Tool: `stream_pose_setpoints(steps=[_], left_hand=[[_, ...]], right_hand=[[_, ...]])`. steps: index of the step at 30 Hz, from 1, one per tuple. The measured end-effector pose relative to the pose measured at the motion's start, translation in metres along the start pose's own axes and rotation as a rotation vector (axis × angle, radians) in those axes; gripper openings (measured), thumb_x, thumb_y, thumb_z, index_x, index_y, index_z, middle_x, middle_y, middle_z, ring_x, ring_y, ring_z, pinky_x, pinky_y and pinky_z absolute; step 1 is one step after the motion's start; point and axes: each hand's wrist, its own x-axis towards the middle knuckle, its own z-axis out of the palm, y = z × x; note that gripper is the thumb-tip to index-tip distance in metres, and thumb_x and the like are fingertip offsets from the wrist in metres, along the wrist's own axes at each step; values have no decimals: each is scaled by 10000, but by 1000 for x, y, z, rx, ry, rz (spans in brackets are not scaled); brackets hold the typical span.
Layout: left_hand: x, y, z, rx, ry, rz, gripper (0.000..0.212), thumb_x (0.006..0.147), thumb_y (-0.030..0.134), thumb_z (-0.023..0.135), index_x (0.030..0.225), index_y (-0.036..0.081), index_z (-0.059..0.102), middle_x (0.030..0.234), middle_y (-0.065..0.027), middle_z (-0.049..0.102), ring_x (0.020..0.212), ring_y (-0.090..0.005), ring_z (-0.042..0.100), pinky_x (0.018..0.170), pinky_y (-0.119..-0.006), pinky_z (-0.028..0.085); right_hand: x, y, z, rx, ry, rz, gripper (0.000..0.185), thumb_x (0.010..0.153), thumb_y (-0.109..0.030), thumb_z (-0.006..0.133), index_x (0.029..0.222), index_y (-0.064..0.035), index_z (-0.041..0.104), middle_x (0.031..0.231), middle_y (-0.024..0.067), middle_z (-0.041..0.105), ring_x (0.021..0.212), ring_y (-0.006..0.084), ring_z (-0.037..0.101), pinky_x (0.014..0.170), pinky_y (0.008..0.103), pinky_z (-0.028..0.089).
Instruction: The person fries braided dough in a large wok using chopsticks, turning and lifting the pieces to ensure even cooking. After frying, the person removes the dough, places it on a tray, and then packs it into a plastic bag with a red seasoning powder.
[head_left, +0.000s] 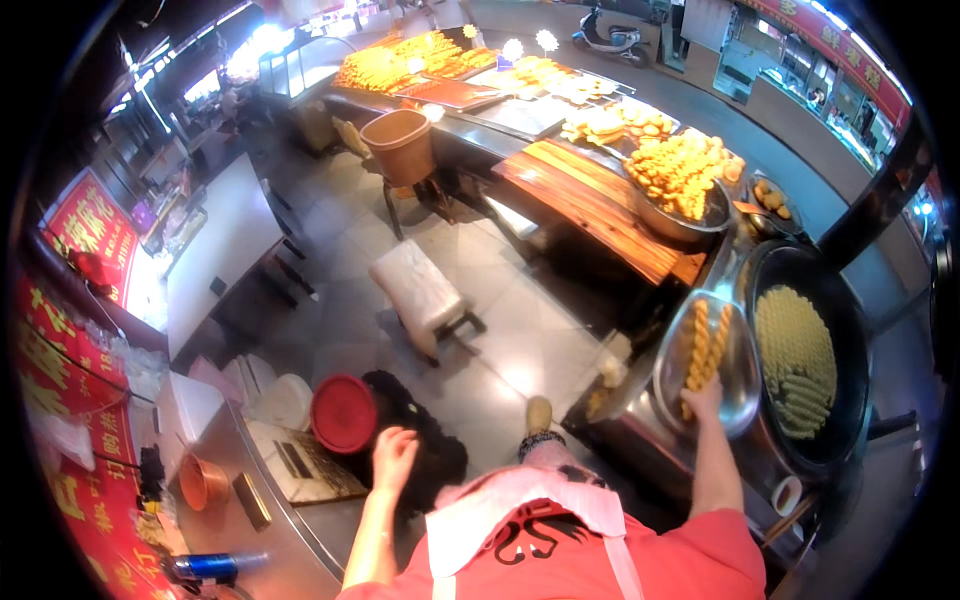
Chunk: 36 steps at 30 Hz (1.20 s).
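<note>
My right hand (703, 397) grips the near end of golden fried dough twists (709, 337) in an oval metal basin (675, 360). Right of the basin, many paler dough twists (796, 352) lie in a large black wok (851, 360). Out over the left side, my left hand (395, 450) is raised with fingers bent and apart, holding nothing, near a red round lid (343, 414). Beyond the basin, a metal bowl (675, 225) heaped with fried dough twists (679, 172) rests by a wooden board (577, 199).
A padded stool (418, 289) stands on the tiled floor ahead. An orange-brown bin (397, 146) is beside the long counter with trays of fried dough. At left are a white table (221, 240) and a metal worktop (247, 551) with an orange cup (202, 484) and blue bottle (206, 566).
</note>
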Motion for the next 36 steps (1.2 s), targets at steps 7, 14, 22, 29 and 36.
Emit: stream_pose_setpoints(steps=[7,14,22,29,36], left_hand=[[202,89,89,29,-315,329,229,856,175,634,1051,60,661,1157,-130,570,1046,-299,587,891,-349,477],[347,128,135,-5,-594,379,225,857,205,631,1026,60,662,1064,-132,586,906,-256,606,822,-350,491],[405,234,210,-247,-1009,430,320,901,266,617,1159,77,624,1064,-116,623,1006,-226,602,859,-341,483],[492,269,287,-548,-832,428,552,909,337,626,1299,31,384,1076,-125,590,977,-230,628,853,-349,508],[671,258,297,-600,-1028,-407,307,936,253,578,1096,27,444,790,-77,577,612,-173,613,559,-304,535]], right_hand=[[44,9,10,-53,176,-103,1161,628,-301,810,1505,-146,65,1448,283,279,1335,438,294,1093,480,304],[53,-111,-81,1045,-43,101,659,732,-35,595,1364,-44,409,999,26,559,736,95,506,638,216,423],[93,-349,-115,1040,-218,-457,799,763,-137,691,1448,-27,295,1413,93,396,1301,230,382,1088,353,292],[168,-506,25,1267,-429,-335,516,993,-181,440,1461,-40,273,1344,138,475,1151,195,528,936,320,464],[271,-565,64,1279,-448,11,557,953,-178,531,1449,-48,313,1195,91,566,928,151,587,793,270,492]])
